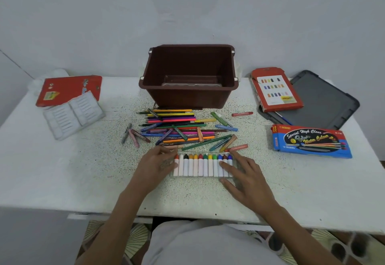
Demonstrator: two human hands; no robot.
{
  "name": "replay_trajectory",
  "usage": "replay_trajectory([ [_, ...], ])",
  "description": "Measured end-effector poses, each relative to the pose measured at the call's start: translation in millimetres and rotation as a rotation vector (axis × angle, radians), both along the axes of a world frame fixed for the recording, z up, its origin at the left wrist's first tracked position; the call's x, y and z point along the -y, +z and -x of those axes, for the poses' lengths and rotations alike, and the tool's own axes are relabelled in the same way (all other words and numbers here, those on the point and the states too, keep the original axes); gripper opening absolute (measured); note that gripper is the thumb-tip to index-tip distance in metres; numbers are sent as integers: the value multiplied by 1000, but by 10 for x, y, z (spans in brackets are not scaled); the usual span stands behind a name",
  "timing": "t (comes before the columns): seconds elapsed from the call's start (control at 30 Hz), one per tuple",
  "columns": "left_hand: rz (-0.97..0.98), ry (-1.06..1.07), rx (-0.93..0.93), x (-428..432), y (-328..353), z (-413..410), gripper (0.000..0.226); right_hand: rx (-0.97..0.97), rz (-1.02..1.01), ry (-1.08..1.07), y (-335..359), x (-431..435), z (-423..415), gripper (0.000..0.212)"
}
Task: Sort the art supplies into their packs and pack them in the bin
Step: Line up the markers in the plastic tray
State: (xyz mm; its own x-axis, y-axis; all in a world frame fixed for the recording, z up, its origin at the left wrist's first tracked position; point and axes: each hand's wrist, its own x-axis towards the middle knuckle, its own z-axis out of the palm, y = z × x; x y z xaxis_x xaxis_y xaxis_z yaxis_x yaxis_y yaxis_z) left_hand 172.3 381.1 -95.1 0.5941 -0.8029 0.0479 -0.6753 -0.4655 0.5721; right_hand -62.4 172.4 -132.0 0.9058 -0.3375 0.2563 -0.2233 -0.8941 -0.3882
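The step in hand looks like finishing the paint set: the paint tray [201,168], its row of white tubes full, lies on the near middle of the worktop [83,171] between both hands. The right hand [245,176] lays spread, nearly straight fingers [226,165] on its right end, thumb at the near edge. The left hand [158,163] touches the left end with loosely bent fingers; whether they pinch it I cannot tell. Next the tray probably needs lifting level and sliding into the blue pack [310,140] at right, before the far bin [188,96]; loose pencils and crayons [179,129] remain unsorted.
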Motion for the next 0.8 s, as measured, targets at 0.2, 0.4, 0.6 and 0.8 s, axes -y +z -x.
replay_trajectory([
  [0.2, 97, 41, 92, -49, -95, 69, 36, -9, 10, -8, 24, -8, -4, 47],
  [0.4, 131, 32, 291, -25, -117, 263, 35, 2, -5, -1, 55, -24, 4, 47],
  [0.6, 1, -145, 330, -17, -241, 553, 53, 6, 156, 35, 71, -88, 17, 59],
  [0.8, -175, -235, 420, -12, -315, 648, 64, -143, 294, 182, 130, -162, 7, 71],
])
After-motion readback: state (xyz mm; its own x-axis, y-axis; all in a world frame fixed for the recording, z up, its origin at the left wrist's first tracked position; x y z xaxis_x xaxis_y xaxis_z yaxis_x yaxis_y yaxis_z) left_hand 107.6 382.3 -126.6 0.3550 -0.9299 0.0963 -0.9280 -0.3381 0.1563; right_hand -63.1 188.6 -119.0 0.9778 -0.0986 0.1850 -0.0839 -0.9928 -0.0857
